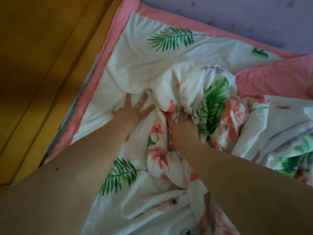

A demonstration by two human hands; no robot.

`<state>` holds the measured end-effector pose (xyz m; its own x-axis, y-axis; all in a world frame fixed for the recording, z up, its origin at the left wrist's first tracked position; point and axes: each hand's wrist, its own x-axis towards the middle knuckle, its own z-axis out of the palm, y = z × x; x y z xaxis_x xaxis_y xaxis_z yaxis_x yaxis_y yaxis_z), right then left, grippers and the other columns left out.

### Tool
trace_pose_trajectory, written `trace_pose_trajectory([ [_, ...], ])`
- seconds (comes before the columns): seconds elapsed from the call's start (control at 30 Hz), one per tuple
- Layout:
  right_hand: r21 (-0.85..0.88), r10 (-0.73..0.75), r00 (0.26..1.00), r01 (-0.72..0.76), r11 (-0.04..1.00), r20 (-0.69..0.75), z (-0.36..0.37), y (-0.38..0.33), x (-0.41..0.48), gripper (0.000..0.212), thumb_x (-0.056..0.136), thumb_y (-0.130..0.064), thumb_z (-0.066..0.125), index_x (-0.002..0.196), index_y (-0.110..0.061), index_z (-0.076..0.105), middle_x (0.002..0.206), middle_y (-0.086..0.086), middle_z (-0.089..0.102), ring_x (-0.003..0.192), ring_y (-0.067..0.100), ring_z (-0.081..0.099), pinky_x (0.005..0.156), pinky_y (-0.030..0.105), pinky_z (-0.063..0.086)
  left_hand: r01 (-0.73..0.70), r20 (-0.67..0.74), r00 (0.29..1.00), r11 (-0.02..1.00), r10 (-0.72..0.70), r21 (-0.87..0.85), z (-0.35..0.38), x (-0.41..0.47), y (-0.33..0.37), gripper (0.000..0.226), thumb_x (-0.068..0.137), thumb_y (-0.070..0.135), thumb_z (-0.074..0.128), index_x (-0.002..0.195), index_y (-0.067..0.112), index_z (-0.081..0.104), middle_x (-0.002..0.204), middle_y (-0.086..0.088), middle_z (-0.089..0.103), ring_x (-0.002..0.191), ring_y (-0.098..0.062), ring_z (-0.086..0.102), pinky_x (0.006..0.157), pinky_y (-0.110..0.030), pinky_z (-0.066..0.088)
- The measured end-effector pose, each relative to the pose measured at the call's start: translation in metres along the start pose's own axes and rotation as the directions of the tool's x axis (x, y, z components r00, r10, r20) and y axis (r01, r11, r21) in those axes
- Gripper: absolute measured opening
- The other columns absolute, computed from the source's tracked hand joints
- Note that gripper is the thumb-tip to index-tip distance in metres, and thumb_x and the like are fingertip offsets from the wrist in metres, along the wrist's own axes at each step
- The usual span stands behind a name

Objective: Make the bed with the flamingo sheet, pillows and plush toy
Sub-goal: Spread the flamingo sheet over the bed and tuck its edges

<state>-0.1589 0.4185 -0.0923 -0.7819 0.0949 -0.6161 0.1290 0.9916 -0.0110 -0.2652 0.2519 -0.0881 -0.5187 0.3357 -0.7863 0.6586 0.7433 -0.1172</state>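
My right hand [183, 126] clutches the bunched flamingo sheet [194, 92] while my left hand [130, 112], at nine o'clock, presses spread flat; tugging unevenly could drag the smoothed part askew.

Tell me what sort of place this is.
Most likely a bedroom: a flamingo sheet with a pink border lies rumpled over a lilac mattress cover, the left hand pressing it flat, the right hand gripping a bunch.
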Motion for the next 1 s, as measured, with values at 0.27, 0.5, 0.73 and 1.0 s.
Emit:
trace_pose_trajectory([
  [0.27,0.023,0.009,1.0,-0.008,1.0,-0.026,0.003,-0.001,-0.002,0.124,0.068,-0.051,0.075,0.148,-0.035,-0.018,0.154,0.024,-0.013,0.143,0.043,-0.003,0.112,0.055,0.024,-0.004,-0.017,1.0,1.0,0.003,-0.029,0.004,-0.001,0.0,0.157,0.049,0.012,0.091,0.111,0.058,-0.045,0.131,0.016,-0.058,0.13,-0.041,-0.042,0.088,-0.075,0.037],
  [0.5,0.056,0.013,1.0,-0.013,0.998,0.002,-0.011,0.0,-0.009,0.105,0.081,-0.053,0.062,0.147,-0.04,-0.018,0.156,0.02,-0.016,0.145,0.039,-0.005,0.111,0.049,0.026,-0.029,-0.035,0.999,0.998,0.027,-0.051,0.002,-0.004,-0.001,0.155,0.05,0.014,0.091,0.121,0.056,-0.04,0.138,0.014,-0.052,0.132,-0.042,-0.039,0.087,-0.078,0.034],
  [0.73,0.081,0.045,0.999,-0.046,0.996,0.009,-0.011,-0.004,-0.015,0.105,0.08,-0.049,0.066,0.147,-0.043,-0.015,0.157,0.017,-0.016,0.145,0.037,-0.004,0.109,0.044,0.031,-0.047,-0.045,0.998,0.999,0.046,-0.004,0.006,-0.003,-0.004,0.151,0.052,0.021,0.091,0.135,0.052,-0.031,0.14,0.013,-0.05,0.131,-0.041,-0.04,0.088,-0.078,0.033],
  [1.0,0.377,0.01,0.984,0.059,0.924,-0.178,-0.002,0.021,-0.052,0.058,0.091,-0.012,0.056,0.141,-0.039,0.041,0.151,0.002,0.034,0.135,0.023,0.038,0.103,0.02,0.031,-0.025,-0.138,0.99,0.998,0.017,-0.051,0.011,-0.026,0.003,0.11,0.079,0.01,0.071,0.148,0.042,-0.009,0.156,0.002,-0.025,0.144,-0.041,-0.008,0.104,-0.064,0.031],
])
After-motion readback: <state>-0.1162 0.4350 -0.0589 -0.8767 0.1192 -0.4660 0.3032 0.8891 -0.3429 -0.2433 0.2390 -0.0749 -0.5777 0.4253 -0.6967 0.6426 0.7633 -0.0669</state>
